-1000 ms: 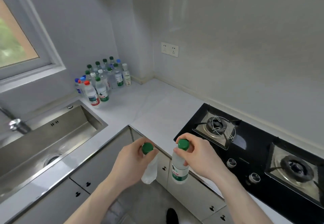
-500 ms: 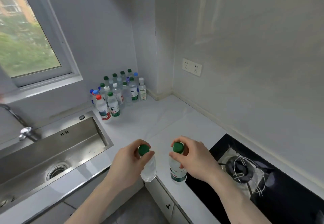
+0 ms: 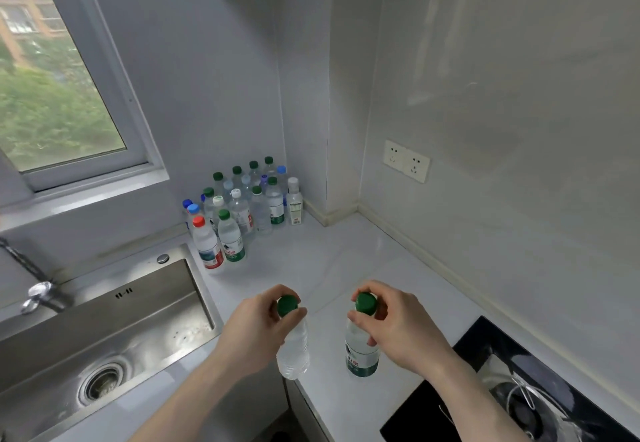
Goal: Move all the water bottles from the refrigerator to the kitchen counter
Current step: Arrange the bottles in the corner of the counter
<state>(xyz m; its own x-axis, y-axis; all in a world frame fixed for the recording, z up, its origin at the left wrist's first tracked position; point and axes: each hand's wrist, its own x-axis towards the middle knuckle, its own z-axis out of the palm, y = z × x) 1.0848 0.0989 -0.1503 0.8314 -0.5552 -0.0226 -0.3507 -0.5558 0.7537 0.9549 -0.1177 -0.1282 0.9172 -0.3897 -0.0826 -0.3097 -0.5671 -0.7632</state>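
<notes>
Hands (left [image 3: 256, 331], right [image 3: 398, 324]) each grip a green-capped bottle [image 3: 293, 348] [image 3: 361, 351] over the counter [image 3: 339, 261].

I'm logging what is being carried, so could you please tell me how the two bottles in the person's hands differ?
The left-hand bottle shows no label; the right-hand bottle wears a green-and-white one. The left-hand bottle tilts, while the right-hand bottle hangs nearly upright. Both are clear, green-capped, and held near the cap by the left hand and right hand.

Pale grey kitchen corner in daylight

A window [image 3: 59, 95] on the far left shows green trees; a steel sink [image 3: 104, 331] lies below it, wall sockets [image 3: 406, 161] right, a black stove [image 3: 519, 396] near right.
</notes>
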